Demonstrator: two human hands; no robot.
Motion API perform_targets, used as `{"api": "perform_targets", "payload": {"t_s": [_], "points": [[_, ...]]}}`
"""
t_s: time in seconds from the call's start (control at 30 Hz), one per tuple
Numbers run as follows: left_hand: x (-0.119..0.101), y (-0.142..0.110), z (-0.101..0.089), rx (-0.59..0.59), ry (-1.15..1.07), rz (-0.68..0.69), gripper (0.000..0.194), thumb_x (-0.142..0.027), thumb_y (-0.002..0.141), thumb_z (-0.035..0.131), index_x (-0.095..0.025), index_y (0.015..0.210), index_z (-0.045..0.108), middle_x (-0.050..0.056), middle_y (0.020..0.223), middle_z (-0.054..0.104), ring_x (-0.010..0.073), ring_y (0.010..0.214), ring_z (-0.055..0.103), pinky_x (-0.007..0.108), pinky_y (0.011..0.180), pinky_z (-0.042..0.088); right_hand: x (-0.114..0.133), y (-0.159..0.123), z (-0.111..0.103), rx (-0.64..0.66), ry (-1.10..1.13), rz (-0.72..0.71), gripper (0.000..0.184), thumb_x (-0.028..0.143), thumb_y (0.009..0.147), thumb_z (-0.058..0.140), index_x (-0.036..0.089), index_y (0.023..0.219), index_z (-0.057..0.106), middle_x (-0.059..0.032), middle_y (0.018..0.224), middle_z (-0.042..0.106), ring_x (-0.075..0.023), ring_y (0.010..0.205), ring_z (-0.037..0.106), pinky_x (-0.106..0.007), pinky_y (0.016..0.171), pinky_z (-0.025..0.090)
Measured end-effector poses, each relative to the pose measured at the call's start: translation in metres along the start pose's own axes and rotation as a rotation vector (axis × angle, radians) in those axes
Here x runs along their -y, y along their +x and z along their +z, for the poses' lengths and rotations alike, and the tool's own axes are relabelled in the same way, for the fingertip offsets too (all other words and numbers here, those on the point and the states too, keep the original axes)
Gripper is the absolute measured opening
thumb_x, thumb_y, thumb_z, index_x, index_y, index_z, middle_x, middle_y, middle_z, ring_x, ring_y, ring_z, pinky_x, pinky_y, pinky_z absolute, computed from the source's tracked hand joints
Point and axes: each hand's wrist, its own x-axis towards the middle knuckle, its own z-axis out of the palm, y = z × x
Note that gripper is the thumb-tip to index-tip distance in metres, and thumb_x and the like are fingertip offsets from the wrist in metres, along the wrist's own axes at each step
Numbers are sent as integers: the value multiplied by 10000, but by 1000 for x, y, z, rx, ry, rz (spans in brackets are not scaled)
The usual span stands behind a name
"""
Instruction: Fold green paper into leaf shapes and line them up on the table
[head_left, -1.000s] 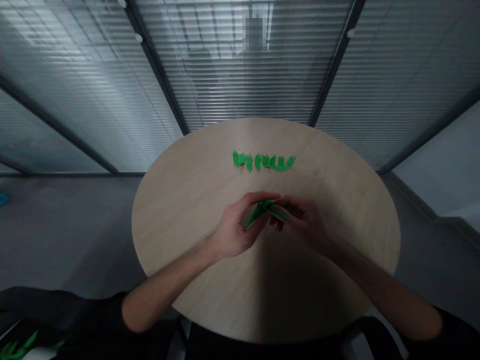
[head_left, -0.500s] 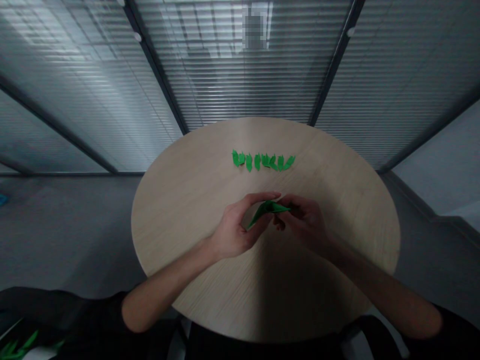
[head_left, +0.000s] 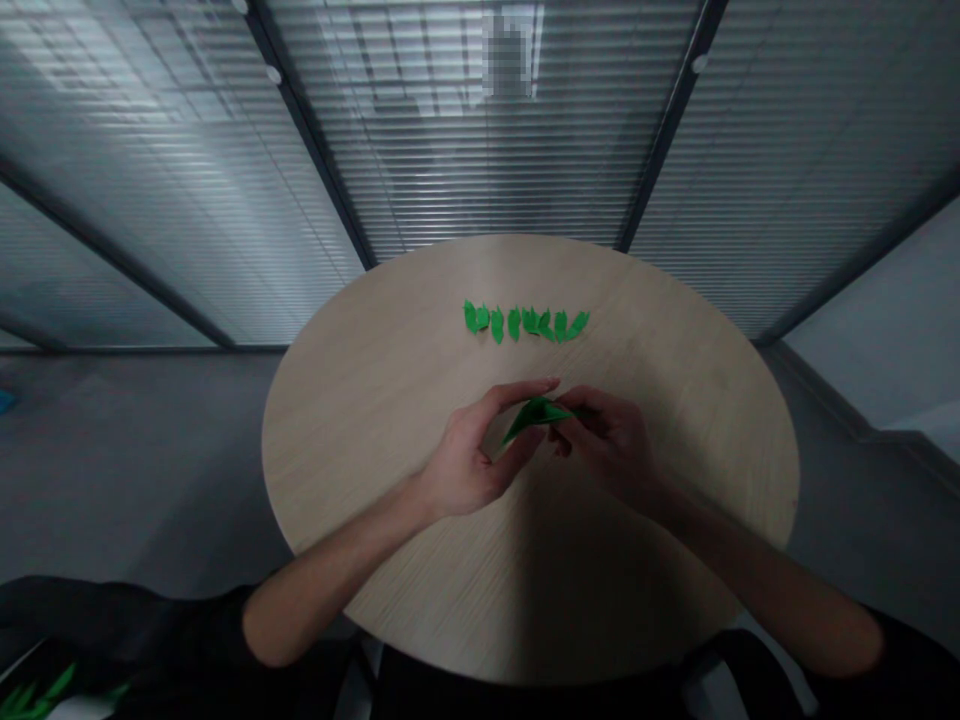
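A piece of folded green paper (head_left: 534, 411) is held between my two hands above the middle of the table. My left hand (head_left: 480, 445) curves around its left side, thumb below and fingers above. With its fingertips, my right hand (head_left: 611, 430) pinches the paper's right end; some of these fingers hide behind the paper. Beyond my hands, several small green folded paper pieces (head_left: 514, 323) lie in a row on the table, some of them touching or overlapping.
The round wooden table (head_left: 360, 380) stands before me, its far edge close to glass panels with blinds (head_left: 495, 180). At the lower left, more green pieces (head_left: 45, 695) lie beside something white. A blue object (head_left: 6, 401) is on the floor at far left.
The green paper has tilted slightly and its right tip has shifted a little left between my fingers. Both hands stay in nearly the same place.
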Motion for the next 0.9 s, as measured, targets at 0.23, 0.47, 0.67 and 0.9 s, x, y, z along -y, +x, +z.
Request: {"api": "perform_targets", "payload": {"t_s": [0.23,0.47,0.67,0.9], "points": [[3,5,0,-122,168,68,377,-206,859,799,-184,1186,613,102,1120,675,219,1057,663,392,906,589,2,-1,1,-59,-123,-80,250,372,957,682,204,776,643,39,607,601,-89,498,566,-196,468,448],[7,2,2,-141,116,26,336,-232,861,824,-204,1094,584,43,1006,641,172,911,631,329,789,549,1,-3,2,-109,-321,-176,227,335,970,667,203,787,643,26,624,637,-107,535,598,-218,501,440],[6,4,4,-131,127,114,218,-167,914,769,-206,1042,598,61,1063,645,173,988,641,330,846,561,2,-2,2,-107,-430,-285,217,281,955,671,203,756,637,35,614,624,-98,522,565,-229,532,440],[5,5,1,-119,113,112,159,-198,941,755,-206,1049,639,60,1038,672,180,967,662,344,830,587,1,-2,0,-66,-429,-225,203,312,953,656,211,777,646,24,627,627,-111,537,553,-249,543,449]]}}
